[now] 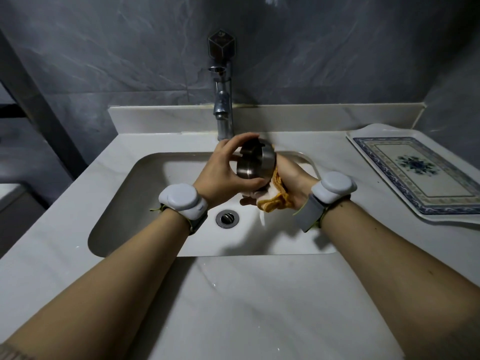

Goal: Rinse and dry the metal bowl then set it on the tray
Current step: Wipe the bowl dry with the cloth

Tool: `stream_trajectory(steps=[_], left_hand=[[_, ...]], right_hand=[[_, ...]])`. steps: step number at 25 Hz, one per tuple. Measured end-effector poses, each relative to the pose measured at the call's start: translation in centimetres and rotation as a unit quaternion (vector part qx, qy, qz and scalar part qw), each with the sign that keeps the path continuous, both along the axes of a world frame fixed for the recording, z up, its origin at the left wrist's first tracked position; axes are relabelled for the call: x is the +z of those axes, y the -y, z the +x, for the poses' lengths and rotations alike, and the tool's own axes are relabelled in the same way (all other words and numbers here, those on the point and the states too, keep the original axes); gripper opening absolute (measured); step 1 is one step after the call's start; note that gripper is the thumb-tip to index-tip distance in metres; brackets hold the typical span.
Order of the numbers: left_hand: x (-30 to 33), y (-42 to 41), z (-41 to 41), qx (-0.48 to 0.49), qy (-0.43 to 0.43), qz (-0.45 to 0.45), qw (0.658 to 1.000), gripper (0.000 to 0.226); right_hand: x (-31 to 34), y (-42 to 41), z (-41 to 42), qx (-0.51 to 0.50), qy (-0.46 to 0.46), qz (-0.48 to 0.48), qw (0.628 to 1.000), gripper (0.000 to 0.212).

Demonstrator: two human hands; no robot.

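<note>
1. head view: the metal bowl (255, 162) is held on its side above the sink (124, 203), just in front of the tap (223, 113).
2. it looks light, rigid and likely slick while wet; its rim and base give the surest hold.
3. the left hand (223, 175) spans it, fingers curled over the top and thumb beneath.
4. the right hand (291, 178) grips a cloth (275, 196) pressed to the bowl's open side.
5. the tray (363, 141) lies right of the sink.

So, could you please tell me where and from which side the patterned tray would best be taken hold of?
Probably by its raised white rim, on the long edge nearest the sink. The tray lies flat on the counter with nothing on it, so fingers could hook under that lip from the left, thumb on top. That is only a judgement; both hands are busy now.
</note>
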State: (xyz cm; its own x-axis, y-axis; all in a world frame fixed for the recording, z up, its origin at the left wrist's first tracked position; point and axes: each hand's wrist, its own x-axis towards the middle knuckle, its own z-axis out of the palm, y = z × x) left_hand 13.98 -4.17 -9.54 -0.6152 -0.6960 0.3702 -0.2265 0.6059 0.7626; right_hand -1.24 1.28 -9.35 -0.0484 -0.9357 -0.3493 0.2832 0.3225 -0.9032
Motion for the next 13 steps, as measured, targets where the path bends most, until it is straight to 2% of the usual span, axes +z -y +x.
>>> stream_trajectory(steps=[4,5,7,9,13], left_hand=[[-0.34,0.56,-0.01,0.048,0.014,-0.057,0.997,0.085],[-0.42,0.64,-0.01,0.062,0.017,-0.064,0.996,0.085],[-0.52,0.83,0.05,0.085,0.022,-0.058,0.994,0.084],[-0.61,1.0,0.11,0.093,0.019,-0.04,0.995,0.083],[-0.69,0.97,-0.05,0.09,0.006,0.008,0.996,0.082]], right_hand=[[0.57,-0.05,0.55,-0.022,-0.021,0.014,0.999,0.063],[0.64,-0.07,0.54,-0.046,-0.062,0.016,0.997,0.068],[0.51,0.05,0.3,-0.089,-0.221,0.001,0.971,0.074],[0.59,-0.11,0.4,-0.118,-0.334,-0.051,0.934,0.065],[0.63,-0.44,0.4,-0.169,-0.387,-0.122,0.898,0.054]])
